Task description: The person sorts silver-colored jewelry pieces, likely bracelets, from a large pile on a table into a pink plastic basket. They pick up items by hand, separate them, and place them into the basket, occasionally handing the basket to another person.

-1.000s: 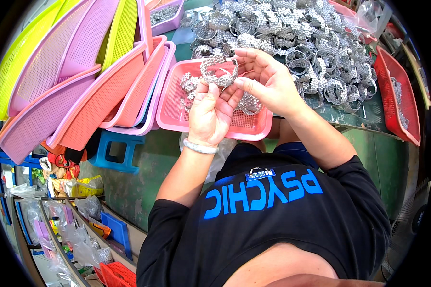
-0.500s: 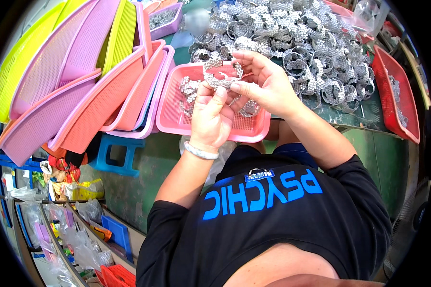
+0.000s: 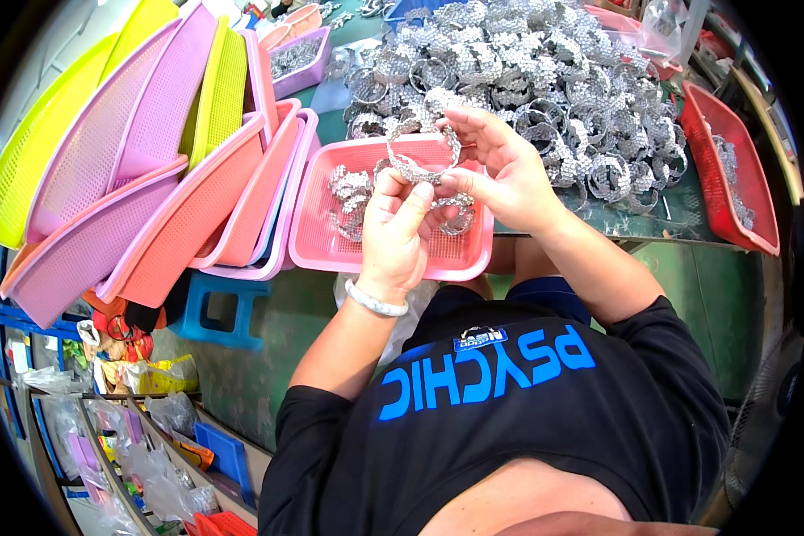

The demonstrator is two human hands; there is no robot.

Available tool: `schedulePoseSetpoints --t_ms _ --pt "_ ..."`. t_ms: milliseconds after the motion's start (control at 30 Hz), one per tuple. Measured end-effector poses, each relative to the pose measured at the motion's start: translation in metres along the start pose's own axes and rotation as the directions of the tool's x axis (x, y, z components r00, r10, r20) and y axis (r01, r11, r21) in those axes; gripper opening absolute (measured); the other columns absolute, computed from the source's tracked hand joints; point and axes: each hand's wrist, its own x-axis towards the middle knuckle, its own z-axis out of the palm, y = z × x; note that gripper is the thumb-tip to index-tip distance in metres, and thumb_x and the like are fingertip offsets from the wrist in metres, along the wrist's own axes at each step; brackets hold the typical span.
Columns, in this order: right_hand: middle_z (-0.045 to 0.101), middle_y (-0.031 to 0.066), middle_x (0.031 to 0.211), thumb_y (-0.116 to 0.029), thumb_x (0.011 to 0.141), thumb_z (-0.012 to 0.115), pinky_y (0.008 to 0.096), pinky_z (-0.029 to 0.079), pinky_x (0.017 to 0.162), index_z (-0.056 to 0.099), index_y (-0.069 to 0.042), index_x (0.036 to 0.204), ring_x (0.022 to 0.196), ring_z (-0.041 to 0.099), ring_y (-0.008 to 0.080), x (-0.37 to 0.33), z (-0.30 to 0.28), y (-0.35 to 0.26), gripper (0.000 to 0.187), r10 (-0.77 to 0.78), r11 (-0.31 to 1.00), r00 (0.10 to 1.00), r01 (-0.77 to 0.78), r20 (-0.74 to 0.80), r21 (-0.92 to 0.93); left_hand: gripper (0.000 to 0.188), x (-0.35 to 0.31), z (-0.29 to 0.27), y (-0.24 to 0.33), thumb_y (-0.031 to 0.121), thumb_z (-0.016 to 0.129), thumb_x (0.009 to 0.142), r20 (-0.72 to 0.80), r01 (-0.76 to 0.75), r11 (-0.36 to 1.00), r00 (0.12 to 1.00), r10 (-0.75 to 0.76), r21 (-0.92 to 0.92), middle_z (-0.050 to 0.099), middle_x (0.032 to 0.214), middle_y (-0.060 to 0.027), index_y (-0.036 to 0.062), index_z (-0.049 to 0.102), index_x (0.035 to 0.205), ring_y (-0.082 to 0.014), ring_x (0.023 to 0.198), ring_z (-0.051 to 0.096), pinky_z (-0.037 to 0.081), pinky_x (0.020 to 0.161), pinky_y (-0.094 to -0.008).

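A silver openwork bracelet [image 3: 414,171], bent into a curved band, is held up above a pink basket [image 3: 323,253]. My left hand [image 3: 395,223] pinches its lower edge between thumb and fingers. My right hand [image 3: 509,179] holds the bracelet's right side, its thumb low and its fingertips at the upper right end. Part of the band is hidden behind the fingers. Several more silver bracelets [image 3: 350,189] lie in the basket below, partly covered by my hands.
A large heap of silver bracelets [image 3: 509,76] covers the green table beyond. Stacked plastic baskets [image 3: 188,223] lean at the left, above a blue stool [image 3: 219,313]. A red basket [image 3: 732,170] with silver pieces stands at the right table edge. A purple basket [image 3: 297,67] sits behind.
The bracelet has been tilted between my hands and its curve now shows rounder. The whole view has shifted a little, with basket and hands lower in the picture.
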Motion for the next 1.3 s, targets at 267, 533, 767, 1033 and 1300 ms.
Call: schedulePoseSetpoints --t_ms 267,533,767,1033,1300 --pt "0.046 0.0125 0.123 0.006 0.075 0.061 0.0325 0.039 0.093 0.036 0.001 0.126 0.113 0.046 0.0199 -0.004 0.0 -0.009 0.057 0.053 0.998 0.998 -0.052 -0.025 0.018 0.018 -0.002 -0.001 0.004 0.007 0.05 0.087 -0.036 0.02 0.992 0.999 -0.015 0.123 0.056 0.103 -0.0073 0.0071 0.048 0.105 -0.0193 0.091 0.058 0.05 0.071 -0.0313" --pt "0.05 0.0095 0.119 0.009 0.073 0.061 0.0309 0.041 0.09 0.039 0.0 0.126 0.105 0.05 0.0163 -0.014 -0.079 -0.033 0.058 -0.183 0.957 0.955 0.119 -0.232 -0.264 0.014 -0.005 -0.018 0.017 0.006 0.05 0.086 -0.019 0.054 0.918 0.999 -0.05 0.392 0.056 0.098 -0.0065 0.0047 0.053 0.1 -0.0172 0.086 0.056 0.048 0.071 -0.0307" --pt "0.06 0.009 0.093 -0.007 0.068 0.07 0.0266 0.047 0.071 0.052 0.0 0.113 0.079 0.056 0.0137 -0.05 -0.203 -0.1 0.049 -0.625 0.473 0.654 -0.115 -0.425 -0.873 0.013 -0.019 -0.03 0.028 0.004 0.048 0.087 0.029 -0.046 0.826 0.999 0.036 0.562 0.056 0.096 -0.0072 0.0008 0.051 0.1 -0.0136 0.083 0.056 0.048 0.07 -0.0245" --pt "0.047 0.0192 0.123 -0.029 0.075 0.063 0.0359 0.034 0.097 0.045 -0.003 0.123 0.115 0.044 0.031 -0.105 -0.342 -0.151 0.057 -0.601 -0.204 0.616 -0.734 -0.509 -0.648 0.015 -0.02 -0.032 0.031 0.001 0.05 0.085 0.05 -0.098 0.762 0.995 0.086 0.64 0.057 0.093 -0.0064 -0.0025 0.053 0.099 -0.0103 0.081 0.056 0.047 0.07 -0.0218" --pt "0.051 0.0142 0.12 -0.009 0.076 0.061 0.0311 0.043 0.082 0.04 -0.008 0.129 0.101 0.053 0.0234 -0.078 -0.215 -0.093 0.057 -0.348 0.236 0.805 -0.421 -0.481 -0.876 0.013 -0.036 -0.048 0.026 -0.001 0.054 0.083 0.068 -0.218 0.62 0.964 0.257 0.754 0.054 0.097 -0.0061 -0.0032 0.054 0.096 -0.009 0.082 0.053 0.044 0.071 -0.0206"
